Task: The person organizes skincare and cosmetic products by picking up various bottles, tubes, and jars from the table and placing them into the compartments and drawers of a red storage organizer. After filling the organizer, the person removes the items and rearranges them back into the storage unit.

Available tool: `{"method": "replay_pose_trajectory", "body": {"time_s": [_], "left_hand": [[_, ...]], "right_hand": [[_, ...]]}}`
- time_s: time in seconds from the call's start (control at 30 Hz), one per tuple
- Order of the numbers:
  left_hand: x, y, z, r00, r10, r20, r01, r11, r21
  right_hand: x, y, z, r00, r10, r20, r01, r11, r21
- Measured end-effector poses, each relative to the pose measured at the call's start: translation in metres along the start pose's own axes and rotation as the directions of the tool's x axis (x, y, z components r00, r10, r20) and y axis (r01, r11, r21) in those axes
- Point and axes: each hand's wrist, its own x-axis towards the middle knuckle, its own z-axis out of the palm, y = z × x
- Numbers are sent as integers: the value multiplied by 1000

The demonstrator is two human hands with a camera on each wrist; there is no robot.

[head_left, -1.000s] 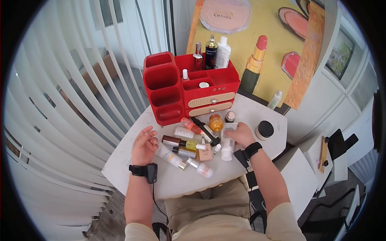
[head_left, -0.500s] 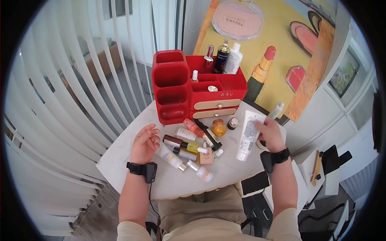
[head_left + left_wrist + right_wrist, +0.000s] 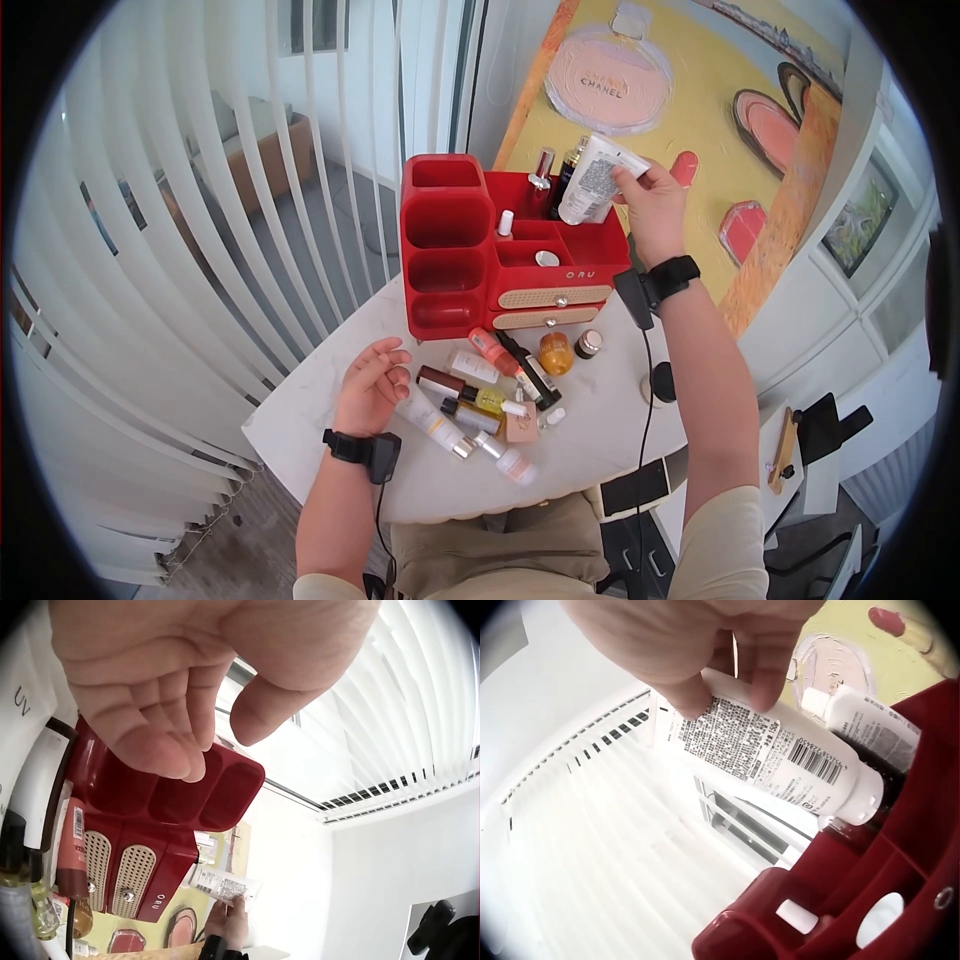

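My right hand (image 3: 657,212) pinches a white squeeze tube (image 3: 592,182) near its flat end, cap slanting down over the back compartment of a red cosmetics organizer (image 3: 535,282). Printed text and a barcode show on the tube (image 3: 769,754) in the right wrist view. Its cap overlaps a dark spray bottle there, and a white bottle (image 3: 874,724) stands close behind. My left hand (image 3: 370,392) hovers at the table's left side, fingers loosely curled and holding nothing. Below it lies a white tube with a silver cap (image 3: 437,425).
Several cosmetics lie on the marble-look table (image 3: 330,375): a coral tube (image 3: 492,350), an amber round bottle (image 3: 556,354), a small jar (image 3: 589,344) and a pink box (image 3: 521,423). A dark-lidded jar (image 3: 662,383) sits at the right. Behind leans a painting (image 3: 690,240); blinds hang left.
My right hand has lifted the white tube from the table, swung it right, then raised it up and forward over the organizer's back compartment. The left hand has kept its pose.
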Motion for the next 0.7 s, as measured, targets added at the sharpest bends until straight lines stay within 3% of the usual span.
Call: {"method": "replay_pose_trajectory", "body": {"time_s": [0.07, 0.3, 0.37, 0.5, 0.57, 0.7], "left_hand": [[0, 0, 0, 1000, -3, -5, 3, 1000, -6], [1, 0, 4, 1000, -17, -6, 17, 1000, 6], [0, 0, 5, 1000, -17, -10, 17, 1000, 7], [0, 0, 5, 999, -24, -23, 24, 1000, 15], [0, 1, 7, 1000, -19, -21, 19, 1000, 23], [0, 0, 5, 999, -22, -23, 23, 999, 32]], "right_hand": [[6, 12, 7, 1000, 13, 0, -13, 998, -66], [24, 40, 18, 999, -2, 36, 2, 1000, -8], [31, 46, 19, 999, 19, 41, -14, 994, -105], [38, 50, 22, 998, 41, 55, -33, 991, -128], [41, 51, 24, 981, 128, 144, -103, 980, -168], [49, 61, 27, 974, 172, 147, -132, 960, -248]]}}
